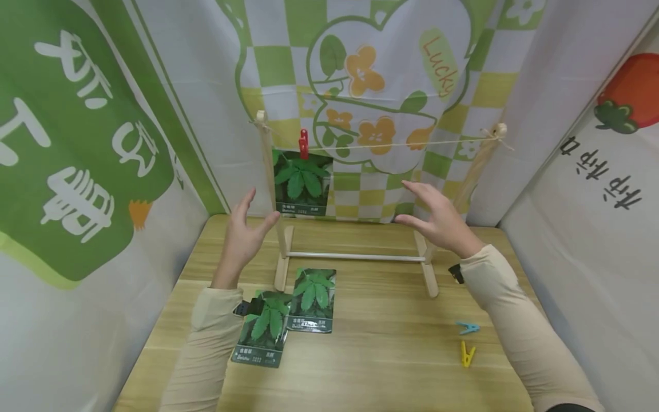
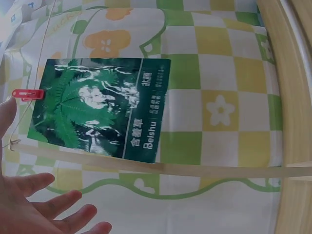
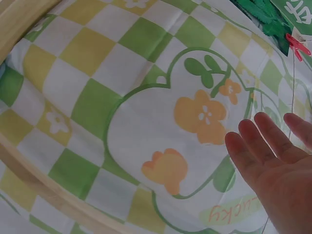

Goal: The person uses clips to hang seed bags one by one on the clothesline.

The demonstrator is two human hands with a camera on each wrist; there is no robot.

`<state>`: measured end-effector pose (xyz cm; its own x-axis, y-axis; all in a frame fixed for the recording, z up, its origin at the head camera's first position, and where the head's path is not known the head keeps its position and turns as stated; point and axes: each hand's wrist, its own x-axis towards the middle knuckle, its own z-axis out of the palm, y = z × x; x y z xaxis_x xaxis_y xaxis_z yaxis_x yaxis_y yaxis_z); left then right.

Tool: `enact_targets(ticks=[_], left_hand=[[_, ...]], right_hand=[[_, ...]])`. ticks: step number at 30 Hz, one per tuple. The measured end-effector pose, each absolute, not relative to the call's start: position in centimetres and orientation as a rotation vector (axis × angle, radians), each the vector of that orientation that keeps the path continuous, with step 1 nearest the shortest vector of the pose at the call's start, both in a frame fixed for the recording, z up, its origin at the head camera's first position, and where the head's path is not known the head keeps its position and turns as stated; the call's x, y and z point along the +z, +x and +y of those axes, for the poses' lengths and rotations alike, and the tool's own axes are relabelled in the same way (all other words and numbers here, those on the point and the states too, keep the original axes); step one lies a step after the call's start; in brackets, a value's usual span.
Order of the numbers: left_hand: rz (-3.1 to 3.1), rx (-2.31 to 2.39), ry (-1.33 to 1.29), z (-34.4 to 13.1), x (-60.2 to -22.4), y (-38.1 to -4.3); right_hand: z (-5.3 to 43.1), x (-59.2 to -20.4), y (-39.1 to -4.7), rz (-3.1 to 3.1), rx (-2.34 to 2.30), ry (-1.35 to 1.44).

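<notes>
A green seed packet (image 1: pixel 304 183) with a leaf picture hangs from the string (image 1: pixel 381 146), held by a red clothespin (image 1: pixel 304 144) near the left post. My left hand (image 1: pixel 246 237) is raised beside that post, fingers spread and holding nothing. In the left wrist view its fingers (image 2: pixel 63 200) are apart from the hanging packet (image 2: pixel 97 107). On the other side my right hand (image 1: pixel 437 217) is held up near the right post, with straight fingers and nothing in it. Two more seed packets, one (image 1: pixel 314 300) partly beside the other (image 1: pixel 262 329), lie on the table near my left wrist.
The wooden stand (image 1: pixel 355 256) has two posts joined by a low rod. A blue clothespin (image 1: pixel 468 328) and a yellow clothespin (image 1: pixel 467 354) lie on the table (image 1: pixel 381 366) at the right, by my right sleeve. A checked curtain (image 1: pixel 370 194) hangs behind.
</notes>
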<state>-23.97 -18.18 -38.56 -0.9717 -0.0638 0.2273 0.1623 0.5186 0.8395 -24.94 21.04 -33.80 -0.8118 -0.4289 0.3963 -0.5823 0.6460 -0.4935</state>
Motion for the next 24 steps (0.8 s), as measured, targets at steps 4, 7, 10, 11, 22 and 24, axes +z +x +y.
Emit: enact_targets(ticks=[4,7,10,11,22,24], left_hand=[[-2.558,-1.441,-0.037,-18.2,-39.4,-23.9],[-2.573,-1.441,-0.013,-18.2,-39.9,-23.8],[-2.592,-1.436,0.009,-18.4,-40.4,-23.6],[-2.599,-1.432,0.020,-18.5,-40.6,-23.5],[-2.633,-1.409,0.049,-19.4,-42.8,-22.8],[-2.645,-1.415,0.063,-19.5,-43.2,-22.6]], right_hand=[[21.6,-34.8,-24.7,-2.616,0.938,0.800],[22.0,-35.6,-24.5,-2.613,0.956,0.774],[22.4,-36.3,-24.2,-2.627,0.954,0.734],[22.5,-36.6,-24.1,-2.633,0.955,0.721],[24.6,-39.9,-23.1,-2.637,1.016,0.619],[25.0,-40.6,-22.9,-2.648,1.028,0.599]])
